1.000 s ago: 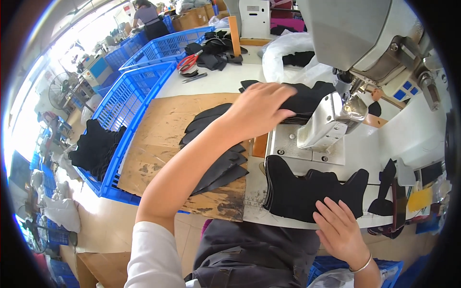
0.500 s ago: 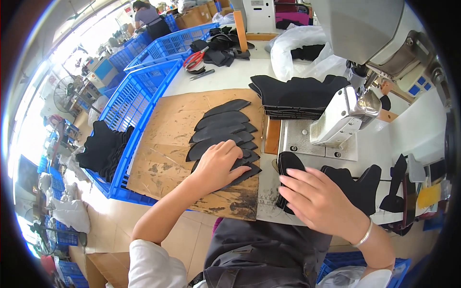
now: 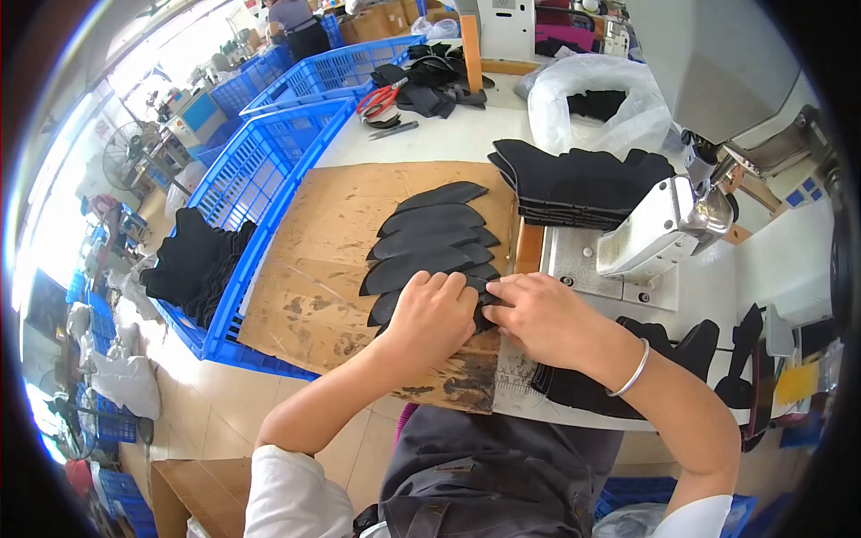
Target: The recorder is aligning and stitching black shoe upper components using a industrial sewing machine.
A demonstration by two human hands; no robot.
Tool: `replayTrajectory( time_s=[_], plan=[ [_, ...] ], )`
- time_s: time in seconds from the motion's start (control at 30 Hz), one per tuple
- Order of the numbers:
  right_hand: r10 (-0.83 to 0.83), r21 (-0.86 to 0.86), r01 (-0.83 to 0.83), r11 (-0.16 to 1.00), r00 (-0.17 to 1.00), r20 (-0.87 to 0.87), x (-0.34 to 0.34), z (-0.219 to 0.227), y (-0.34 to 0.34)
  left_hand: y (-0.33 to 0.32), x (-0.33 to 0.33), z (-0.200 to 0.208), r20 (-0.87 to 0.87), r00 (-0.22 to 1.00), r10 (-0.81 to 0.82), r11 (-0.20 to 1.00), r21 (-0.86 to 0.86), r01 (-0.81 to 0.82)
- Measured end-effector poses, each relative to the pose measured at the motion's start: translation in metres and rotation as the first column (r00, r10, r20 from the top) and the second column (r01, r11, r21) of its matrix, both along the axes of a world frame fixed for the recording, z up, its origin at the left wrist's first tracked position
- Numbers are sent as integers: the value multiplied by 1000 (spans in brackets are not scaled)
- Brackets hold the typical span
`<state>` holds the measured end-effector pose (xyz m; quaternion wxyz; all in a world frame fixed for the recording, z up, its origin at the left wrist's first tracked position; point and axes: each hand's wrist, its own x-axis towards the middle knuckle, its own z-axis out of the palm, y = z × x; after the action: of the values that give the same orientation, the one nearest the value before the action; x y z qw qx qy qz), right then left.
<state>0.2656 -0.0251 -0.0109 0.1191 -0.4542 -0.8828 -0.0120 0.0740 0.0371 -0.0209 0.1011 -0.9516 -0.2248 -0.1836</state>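
Note:
On a worn cardboard sheet (image 3: 314, 233), several black leaf-shaped pieces (image 3: 437, 218) lie overlapping in a column. At the column's near end, my left hand (image 3: 429, 314) is closed, its curled fingers on a black piece (image 3: 485, 316). My right hand (image 3: 547, 321) meets it from the right, thumb and fingers pinched at that same piece, most of which the hands cover. Beneath my right wrist lie larger black cut pieces (image 3: 578, 393) on the white table. Beyond my right hand stands a white sewing machine post (image 3: 650, 229).
A stack of black shaped pieces (image 3: 583, 179) sits behind the post. Blue crates (image 3: 269, 166) stand along the left, one with black pieces (image 3: 193, 260). Red-handled scissors (image 3: 381, 99), tweezers (image 3: 395, 131) and a clear plastic bag (image 3: 547, 103) are at the back. Another person (image 3: 300, 31) is far off.
My right hand has moved left, from the small black stack on the table to the near end of the column. My left hand has shifted slightly and its fingers have curled in.

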Motion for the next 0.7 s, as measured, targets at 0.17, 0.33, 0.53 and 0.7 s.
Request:
replayTrajectory(
  time_s=[0.17, 0.33, 0.53, 0.7],
  plan=[
    [-10, -15, 10, 1000, 1000, -21, 0, -2, 0, 0, -2, -4, 41, 996, 75, 997, 20, -76],
    [-19, 13, 19, 1000, 1000, -21, -1, -2, 2, 7, -40, 3, 539, 731, 418, 852, -512, -109],
    [7, -13, -6, 1000, 1000, 9, -8, 4, 9, 20, -192, -29, 732, -95, 674, 733, -680, -36],
    [34, 3, -34, 999, 999, 26, -9, 6, 27, -13, -222, 8, 769, -258, 585, 772, -625, -114]
  ],
)
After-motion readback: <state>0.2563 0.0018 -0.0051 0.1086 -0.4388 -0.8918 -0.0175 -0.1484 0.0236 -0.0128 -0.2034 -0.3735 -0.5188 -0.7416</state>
